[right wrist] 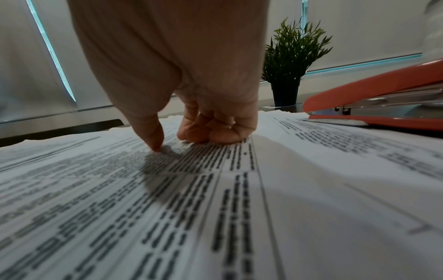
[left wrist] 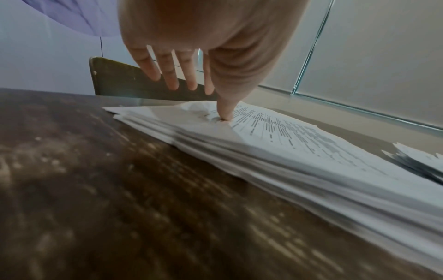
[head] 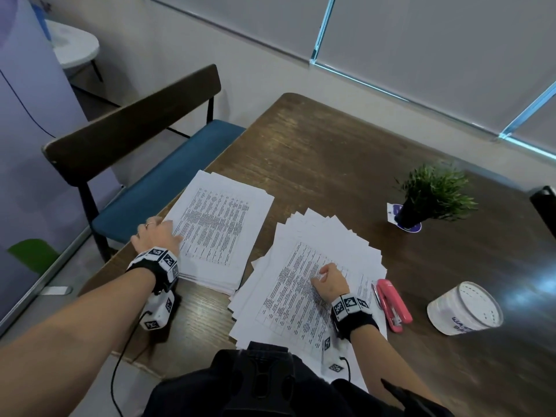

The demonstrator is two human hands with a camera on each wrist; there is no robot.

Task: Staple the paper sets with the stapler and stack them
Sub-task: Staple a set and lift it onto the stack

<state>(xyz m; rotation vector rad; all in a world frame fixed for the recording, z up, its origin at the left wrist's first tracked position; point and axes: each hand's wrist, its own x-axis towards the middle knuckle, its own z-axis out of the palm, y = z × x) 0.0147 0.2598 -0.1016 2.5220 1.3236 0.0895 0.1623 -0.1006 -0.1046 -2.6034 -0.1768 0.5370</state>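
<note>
Paper sets in two groups on the dark wooden worktop: a squared stack toward the left edge, and a fanned, loose pile in front of the body. Pink stapler lying just right of the loose pile, untouched, a pen tight against its left side.

Left hand at the near left edge of the squared stack. Thumb tip pressed into the top sheet, puckering it; the other four fingers straight, spread, held off the paper. Nothing gripped.

Right hand on the middle of the loose pile. Fingers curled under, knuckles resting on the print, thumb tip touching the sheet. No sheet seen pinched or lifted; hard to tell whether one is being drawn up beneath the curl.

Likely step: separating the next set from the fan while steadying the finished stack. Stapling of this set not yet begun.

Risks from here:
- Fanned sheets overlap irregularly; a drag with curled fingers likely to pull too many or too few pages, giving a wrong set.
- Thumb pucker on the stack could crease the top page or skew it off square.
- Stack sits close to the worktop edge beside the blue chair; a sideways shove could tip sheets over.
- White tub and potted plant well clear, low concern.
</note>
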